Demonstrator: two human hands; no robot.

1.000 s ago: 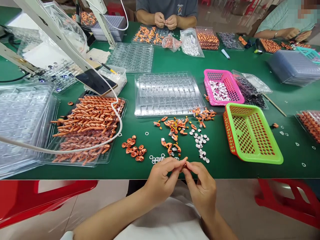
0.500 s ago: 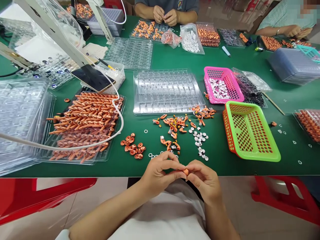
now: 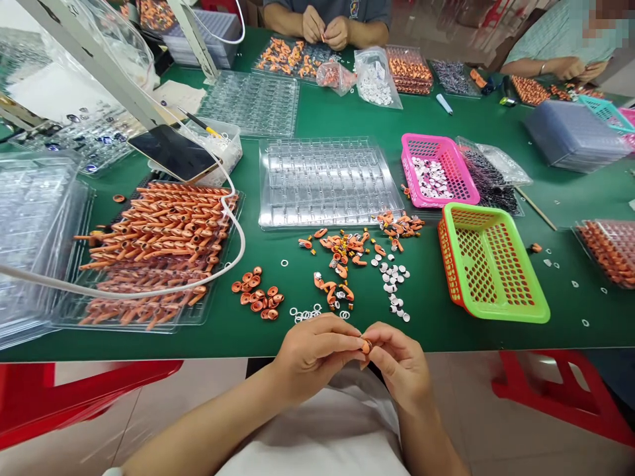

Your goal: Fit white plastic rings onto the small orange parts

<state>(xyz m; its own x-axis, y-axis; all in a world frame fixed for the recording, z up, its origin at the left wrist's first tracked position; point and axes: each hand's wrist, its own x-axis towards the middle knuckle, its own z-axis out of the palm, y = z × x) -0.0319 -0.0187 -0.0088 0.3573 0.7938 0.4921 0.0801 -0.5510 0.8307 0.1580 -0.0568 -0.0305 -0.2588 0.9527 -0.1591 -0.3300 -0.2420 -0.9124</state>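
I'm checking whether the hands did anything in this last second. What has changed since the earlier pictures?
The left hand and right hand drew back from above the table edge toward the body, and the small orange piece pinched between their fingertips now shows more. Neither hand let go. The loose parts, green basket and clear tray lie as before.

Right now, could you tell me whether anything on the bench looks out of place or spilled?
A few small white rings lie scattered on the green table right of the green basket, with one stray orange part, away from the loose piles. A white cable drapes across the tray of orange tubes.
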